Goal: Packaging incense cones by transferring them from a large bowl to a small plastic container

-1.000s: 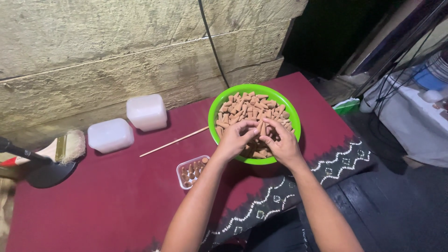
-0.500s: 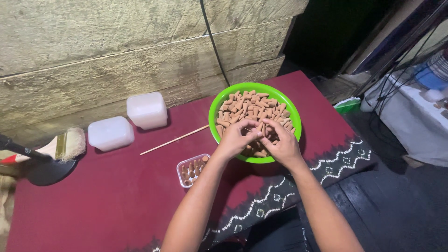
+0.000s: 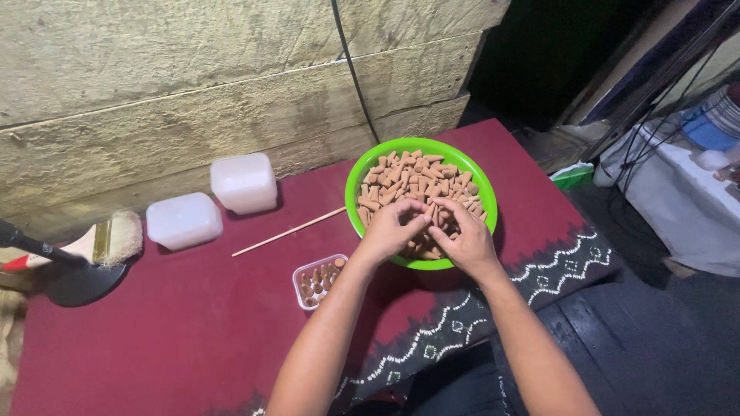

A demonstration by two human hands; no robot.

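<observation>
Two hands [image 3: 428, 235] among brown cones [image 3: 416, 181]

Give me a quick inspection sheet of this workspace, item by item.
Surface: maroon cloth with white patterned edge.
Job's things: green bowl heaped with brown cones; small clear tray partly filled with cones.
Clutter: two white lidded tubs, wooden stick, paintbrush.
Hands: left hand and right hand both in the bowl, fingertips pinching cones.
Cables: black cable down the wall.
Surroundings: rough stone wall.
</observation>
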